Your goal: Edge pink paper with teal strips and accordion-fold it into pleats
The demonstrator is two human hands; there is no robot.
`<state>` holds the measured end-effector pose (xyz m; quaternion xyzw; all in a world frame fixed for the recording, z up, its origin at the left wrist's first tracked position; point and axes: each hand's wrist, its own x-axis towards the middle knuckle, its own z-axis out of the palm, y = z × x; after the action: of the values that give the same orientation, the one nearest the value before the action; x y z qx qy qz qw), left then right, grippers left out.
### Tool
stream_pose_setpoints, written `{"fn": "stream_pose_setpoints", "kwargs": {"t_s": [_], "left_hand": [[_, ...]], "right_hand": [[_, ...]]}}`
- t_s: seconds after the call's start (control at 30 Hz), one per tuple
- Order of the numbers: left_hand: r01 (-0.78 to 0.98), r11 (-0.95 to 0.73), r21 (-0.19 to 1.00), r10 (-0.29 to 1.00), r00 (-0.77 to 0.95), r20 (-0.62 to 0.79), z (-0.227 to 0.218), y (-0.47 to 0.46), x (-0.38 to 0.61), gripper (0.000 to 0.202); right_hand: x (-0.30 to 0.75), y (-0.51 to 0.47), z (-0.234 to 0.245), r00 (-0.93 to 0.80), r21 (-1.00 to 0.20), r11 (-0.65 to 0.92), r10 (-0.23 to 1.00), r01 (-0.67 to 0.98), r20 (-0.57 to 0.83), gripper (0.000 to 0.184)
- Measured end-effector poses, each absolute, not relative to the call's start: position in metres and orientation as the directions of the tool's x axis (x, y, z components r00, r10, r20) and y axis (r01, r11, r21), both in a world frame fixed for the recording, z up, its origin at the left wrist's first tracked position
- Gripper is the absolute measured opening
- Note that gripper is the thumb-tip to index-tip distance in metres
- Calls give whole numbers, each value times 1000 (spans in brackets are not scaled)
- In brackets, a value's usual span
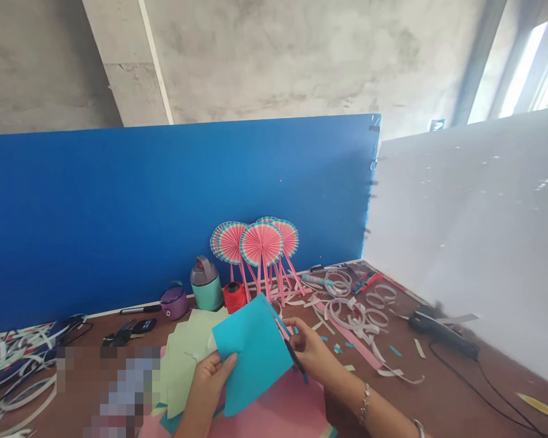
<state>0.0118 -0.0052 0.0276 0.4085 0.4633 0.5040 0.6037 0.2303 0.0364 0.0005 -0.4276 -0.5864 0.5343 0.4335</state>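
Note:
My left hand (pixel 207 380) pinches the lower left edge of a turquoise paper sheet (pixel 253 353) and holds it up above the table. My right hand (pixel 313 350) is closed at the sheet's right edge, gripping a dark pen-like tool (pixel 296 360) whose tip points down and right. Under the sheet lie pale green sheets (pixel 185 359) and pink sheets (pixel 287 413). Several finished pink-and-blue paper fans (pixel 260 243) on pink sticks lean against the blue partition (pixel 119 213) behind.
A teal bottle (pixel 206 285), a purple round container (pixel 174 302) and a red spool (pixel 234 296) stand by the partition. White paper rings and strips (pixel 347 304) are scattered right. A black glue gun (pixel 442 331) with cord lies by the white board (pixel 475 231). Paper scraps pile at left.

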Motion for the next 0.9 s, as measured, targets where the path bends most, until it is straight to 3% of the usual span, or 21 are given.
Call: {"fn": "stream_pose_setpoints", "kwargs": {"t_s": [0.33,0.9], "left_hand": [[-192,112,975,993,45,-106,18,-2,9,44],[-173,113,978,993,56,-105,20,-3,11,44]], "right_hand": [[234,37,-1,-229,-991,85,972,102,60,46],[234,37,-2,-238,-996,68,970,65,51,48]]}}
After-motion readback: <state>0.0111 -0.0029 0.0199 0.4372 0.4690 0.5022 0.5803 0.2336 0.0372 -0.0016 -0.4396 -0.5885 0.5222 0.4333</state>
